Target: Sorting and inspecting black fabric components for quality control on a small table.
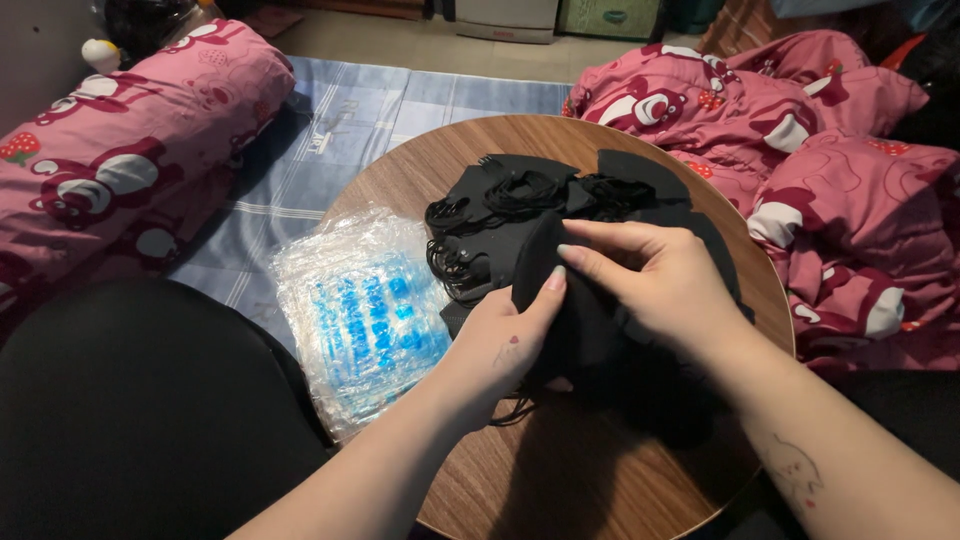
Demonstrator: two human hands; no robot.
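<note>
Both my hands hold one black face mask (560,300) above a round wooden table (420,170). My left hand (510,345) grips the mask from below, thumb up along its edge. My right hand (650,275) pinches its upper edge from the right. Behind the hands lies a pile of black masks (520,200) with looped ear straps, spread over the table's middle and right. A stack of clear plastic sleeves with blue print (365,315) lies on the table's left edge, overhanging it.
A pink patterned bolster (130,150) lies at the left and a crumpled pink blanket (830,160) at the right. A blue checked sheet (330,130) covers the floor beyond the table. My dark-clothed knee (140,410) fills the lower left.
</note>
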